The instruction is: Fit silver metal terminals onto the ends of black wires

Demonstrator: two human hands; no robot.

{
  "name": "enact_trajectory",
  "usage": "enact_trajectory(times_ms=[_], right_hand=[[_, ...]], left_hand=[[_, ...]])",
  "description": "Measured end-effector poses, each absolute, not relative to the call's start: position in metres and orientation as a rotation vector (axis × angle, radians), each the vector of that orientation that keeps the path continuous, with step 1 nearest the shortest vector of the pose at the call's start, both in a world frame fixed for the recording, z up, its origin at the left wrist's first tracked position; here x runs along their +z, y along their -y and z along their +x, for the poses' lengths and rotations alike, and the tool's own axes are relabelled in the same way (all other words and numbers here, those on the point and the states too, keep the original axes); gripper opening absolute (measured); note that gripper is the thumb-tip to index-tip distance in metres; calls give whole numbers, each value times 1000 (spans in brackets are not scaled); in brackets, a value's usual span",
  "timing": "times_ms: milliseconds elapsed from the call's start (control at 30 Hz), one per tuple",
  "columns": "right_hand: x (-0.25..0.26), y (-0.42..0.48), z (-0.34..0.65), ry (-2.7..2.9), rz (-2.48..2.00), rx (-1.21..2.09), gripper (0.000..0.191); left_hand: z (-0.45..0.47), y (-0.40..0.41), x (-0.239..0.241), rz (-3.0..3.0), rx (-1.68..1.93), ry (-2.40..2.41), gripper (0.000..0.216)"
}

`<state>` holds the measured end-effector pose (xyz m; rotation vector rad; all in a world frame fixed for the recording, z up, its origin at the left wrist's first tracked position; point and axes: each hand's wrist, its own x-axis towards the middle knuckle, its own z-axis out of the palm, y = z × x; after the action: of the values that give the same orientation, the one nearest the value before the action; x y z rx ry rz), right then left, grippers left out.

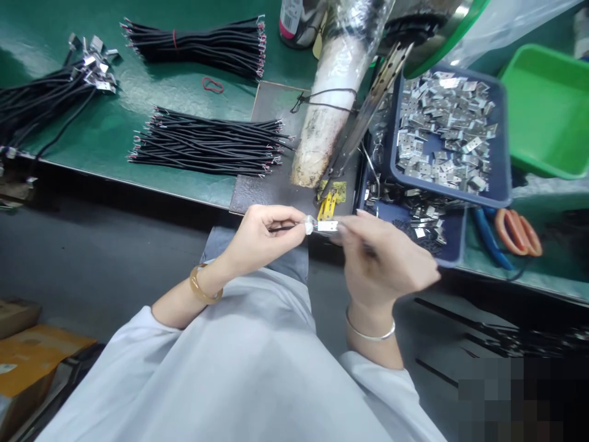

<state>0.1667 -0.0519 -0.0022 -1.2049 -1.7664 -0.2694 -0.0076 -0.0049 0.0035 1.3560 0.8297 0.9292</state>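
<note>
Both hands pinch — left hand (257,236) a black wire (283,228), right hand (381,258) a metal clip (326,226).

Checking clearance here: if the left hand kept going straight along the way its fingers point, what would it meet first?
The left hand points rightward, so it would likely first meet the right hand, which holds the small metal piece at the wire's end.

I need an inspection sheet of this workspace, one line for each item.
Surface: green bench mat.
Job's things: thin black wire and small metal clip, held between both hands.
Clutter: blue tray of metal clips, empty green plastic bin, orange-handled pliers, red rubber band.
Hands: left hand pinches wire; right hand pinches clip.
Cables: black wire bundles.
Surroundings: cardboard boxes on floor.
</note>
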Motion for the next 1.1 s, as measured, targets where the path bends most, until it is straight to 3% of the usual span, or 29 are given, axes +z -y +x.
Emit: enact_trajectory(times_ms=[167,233,433,1100], right_hand=[[-2,55,158,1222,-1104,-260,26],[-3,56,153,1265,-1137,-239,28],[-8,57,148,1615,-1356,-41,11],[1,40,144,1630,-1304,-109,19]], left_hand=[[-6,7,1,1342,1010,-921,14],[-6,8,0,1359,1038,-951,14],[-3,7,1,1556,1106,-1017,14],[6,-3,7,1874,1327,-1077,14]])
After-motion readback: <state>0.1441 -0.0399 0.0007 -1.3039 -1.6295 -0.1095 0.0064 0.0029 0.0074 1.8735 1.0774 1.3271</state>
